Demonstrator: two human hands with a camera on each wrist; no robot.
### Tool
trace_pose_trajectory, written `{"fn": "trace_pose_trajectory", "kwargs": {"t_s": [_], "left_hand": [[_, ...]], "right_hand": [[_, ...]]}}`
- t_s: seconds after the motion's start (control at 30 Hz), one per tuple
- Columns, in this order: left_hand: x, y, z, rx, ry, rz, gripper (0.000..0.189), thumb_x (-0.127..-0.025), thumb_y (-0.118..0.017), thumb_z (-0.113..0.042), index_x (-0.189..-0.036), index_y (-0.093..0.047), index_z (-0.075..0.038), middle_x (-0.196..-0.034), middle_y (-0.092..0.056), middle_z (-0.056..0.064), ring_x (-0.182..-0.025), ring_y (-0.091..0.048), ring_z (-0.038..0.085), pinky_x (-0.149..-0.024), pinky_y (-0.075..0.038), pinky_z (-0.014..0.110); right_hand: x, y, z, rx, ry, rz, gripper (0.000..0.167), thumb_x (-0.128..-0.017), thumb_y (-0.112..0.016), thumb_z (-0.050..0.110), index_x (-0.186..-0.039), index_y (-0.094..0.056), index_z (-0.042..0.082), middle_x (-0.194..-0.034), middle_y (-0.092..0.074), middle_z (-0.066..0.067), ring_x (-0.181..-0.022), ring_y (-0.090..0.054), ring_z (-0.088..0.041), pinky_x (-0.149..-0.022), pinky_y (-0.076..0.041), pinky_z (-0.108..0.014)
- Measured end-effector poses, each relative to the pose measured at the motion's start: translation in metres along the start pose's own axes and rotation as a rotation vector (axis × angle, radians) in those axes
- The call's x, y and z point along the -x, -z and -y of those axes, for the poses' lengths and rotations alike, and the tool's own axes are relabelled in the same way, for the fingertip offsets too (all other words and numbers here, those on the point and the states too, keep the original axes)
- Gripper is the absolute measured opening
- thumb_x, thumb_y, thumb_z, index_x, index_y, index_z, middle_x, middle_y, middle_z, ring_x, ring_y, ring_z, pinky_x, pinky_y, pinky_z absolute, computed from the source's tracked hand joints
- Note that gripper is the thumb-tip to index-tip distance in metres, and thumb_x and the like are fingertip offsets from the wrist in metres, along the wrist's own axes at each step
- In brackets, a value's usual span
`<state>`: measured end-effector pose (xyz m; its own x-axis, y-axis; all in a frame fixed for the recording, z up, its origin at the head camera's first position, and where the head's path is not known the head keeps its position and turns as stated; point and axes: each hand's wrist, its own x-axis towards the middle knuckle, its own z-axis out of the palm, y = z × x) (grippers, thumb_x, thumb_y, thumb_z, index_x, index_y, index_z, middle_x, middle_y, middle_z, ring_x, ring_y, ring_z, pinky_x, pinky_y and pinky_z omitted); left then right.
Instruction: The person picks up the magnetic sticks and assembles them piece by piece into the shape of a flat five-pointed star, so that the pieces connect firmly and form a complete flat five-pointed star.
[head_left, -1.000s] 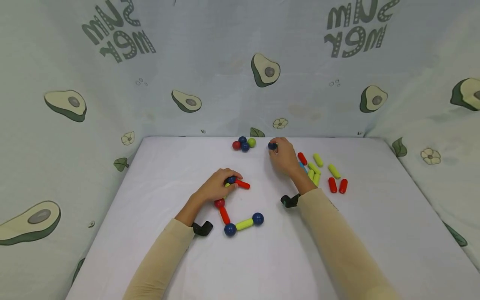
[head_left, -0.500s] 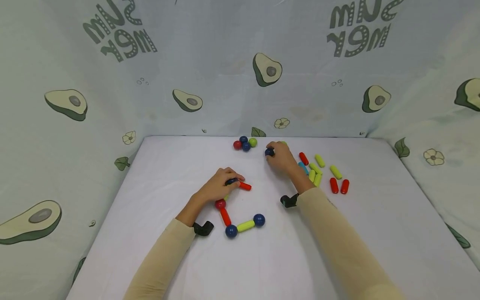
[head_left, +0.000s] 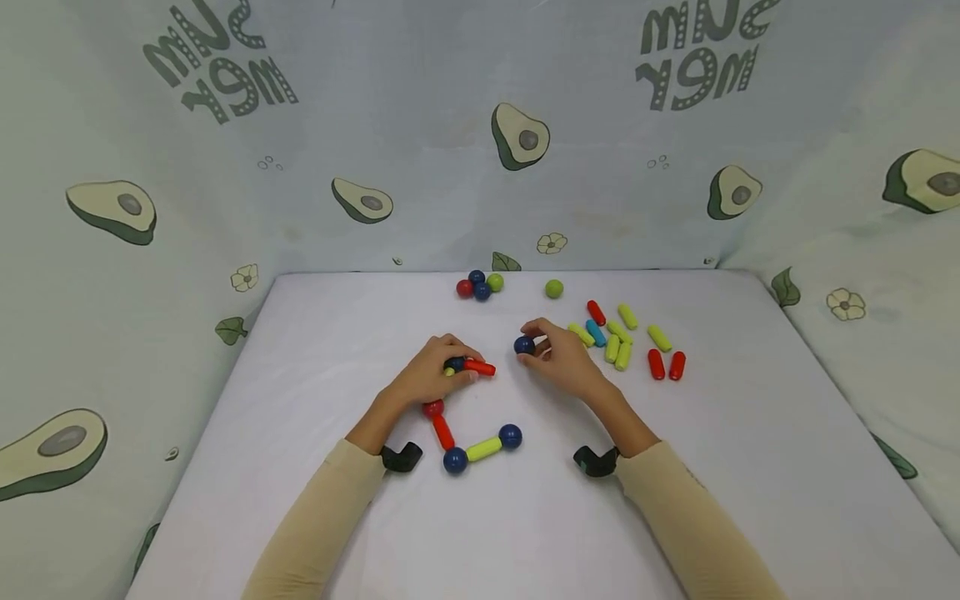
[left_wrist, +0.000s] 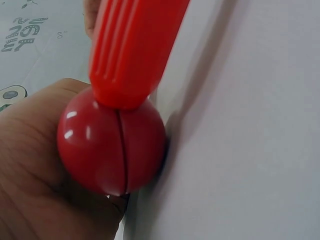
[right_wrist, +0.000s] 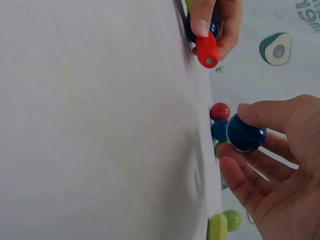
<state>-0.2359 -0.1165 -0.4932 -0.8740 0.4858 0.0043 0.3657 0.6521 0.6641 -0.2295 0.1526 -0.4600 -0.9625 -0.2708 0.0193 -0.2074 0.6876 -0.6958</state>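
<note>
My left hand (head_left: 431, 373) grips a dark blue ball (head_left: 454, 364) at the upper end of a joined chain of balls and rods. From that ball a red rod (head_left: 480, 367) sticks out to the right, its free end toward my right hand (head_left: 562, 358). Thumb and fingers of the right hand pinch a separate blue ball (right_wrist: 245, 134). Below the left hand the chain runs through a red ball (left_wrist: 107, 145), another red rod (head_left: 443, 432), a blue ball (head_left: 455, 461) and a yellow-green rod (head_left: 483, 450), ending in a blue ball (head_left: 511, 437).
Loose balls, including a red ball (head_left: 465, 288), cluster at the table's back edge. A green ball (head_left: 553, 288) lies apart to their right. Beyond the right hand are several loose rods: yellow-green, a blue rod (head_left: 596, 332) and red ones such as this rod (head_left: 656, 364).
My right hand has come toward me from the back edge with the blue ball, uncovering the green ball and a yellow-green rod. The left hand stays nearly in place on the chain.
</note>
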Motion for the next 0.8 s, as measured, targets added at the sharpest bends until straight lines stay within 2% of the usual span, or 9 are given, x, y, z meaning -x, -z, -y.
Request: {"fn": "trace_pose_trajectory", "kwargs": {"t_s": [0.13,0.27,0.6,0.8], "left_hand": [[0.001,0.002,-0.001,0.01,-0.006,0.002,0.028,-0.097,-0.072,-0.033,-0.124,-0.073,-0.029,-0.127,-0.062,0.002,-0.12,-0.05,0.022,-0.1,-0.048,0.042],[0.001,0.002,0.0,0.016,-0.018,-0.006,0.028,-0.096,-0.072,-0.032,-0.125,-0.074,-0.029,-0.126,-0.063,0.002,-0.12,-0.051,0.022,-0.1,-0.048,0.042],[0.0,0.003,0.001,0.017,-0.043,-0.005,0.03,-0.096,-0.073,-0.032,-0.126,-0.074,-0.027,-0.126,-0.063,0.003,-0.118,-0.052,0.023,-0.1,-0.047,0.044],[0.0,0.002,0.002,0.02,-0.056,-0.001,0.028,-0.096,-0.073,-0.03,-0.124,-0.074,-0.026,-0.127,-0.064,0.002,-0.12,-0.052,0.023,-0.102,-0.046,0.044]], "right_hand": [[0.016,-0.008,0.002,-0.027,0.019,0.01,0.04,-0.093,-0.077,0.016,-0.129,-0.062,0.007,-0.128,-0.067,-0.013,-0.1,-0.067,-0.024,-0.09,-0.058,-0.04],[0.023,-0.016,0.003,-0.048,0.038,0.037,0.038,-0.092,-0.078,0.015,-0.127,-0.063,0.008,-0.126,-0.067,-0.012,-0.101,-0.068,-0.023,-0.091,-0.059,-0.04],[0.025,-0.028,0.011,-0.059,0.079,0.07,0.037,-0.093,-0.076,0.017,-0.127,-0.063,0.009,-0.122,-0.068,-0.008,-0.096,-0.065,-0.018,-0.086,-0.056,-0.033],[0.025,-0.027,0.012,-0.042,0.055,0.068,0.04,-0.095,-0.075,0.024,-0.13,-0.063,0.009,-0.124,-0.068,-0.007,-0.097,-0.064,-0.018,-0.087,-0.056,-0.034]]}}
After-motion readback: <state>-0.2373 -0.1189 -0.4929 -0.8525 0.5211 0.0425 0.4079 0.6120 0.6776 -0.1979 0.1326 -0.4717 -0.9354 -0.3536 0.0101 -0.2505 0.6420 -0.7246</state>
